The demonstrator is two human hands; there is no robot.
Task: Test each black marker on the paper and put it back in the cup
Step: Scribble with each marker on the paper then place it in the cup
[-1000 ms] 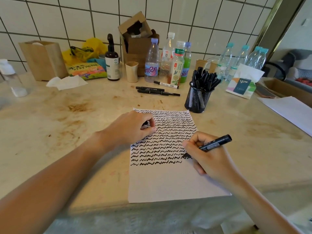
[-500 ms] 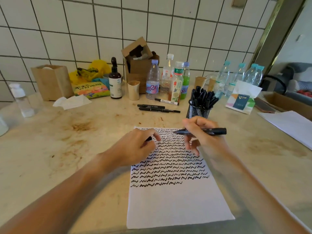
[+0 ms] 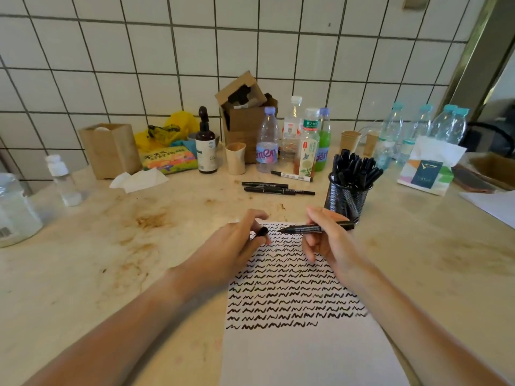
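Over the top edge of the paper (image 3: 306,352), the right hand (image 3: 327,243) pinches a black marker (image 3: 316,228) btwn thumb and curled fingers. Marker's long axis runs approx. horizontal, left-right across the view; uncapped tip points left toward the left hand (image 3: 237,243), back end points right toward the mesh cup (image 3: 347,201). Marker is lifted off the sheet, not touching it. Left hand's thumb and forefinger pinch the black cap (image 3: 262,232), other fingers curled loosely beside it; cap sits just beside the marker tip w/ a small gap, not joined. Can't tell which way the cap's open end faces.

Paper lies flat on the stained counter (image 3: 111,260), upper part filled w/ rows of black squiggles, lower part blank. Mesh cup stands just beyond the right hand, packed w/ black markers standing upright and fanned out. Three more markers (image 3: 278,188) lie on the counter behind the paper, long axes approx. left-right. Bottles (image 3: 292,137), a tissue pack (image 3: 426,174) and a cardboard box (image 3: 245,115) line the tiled wall.
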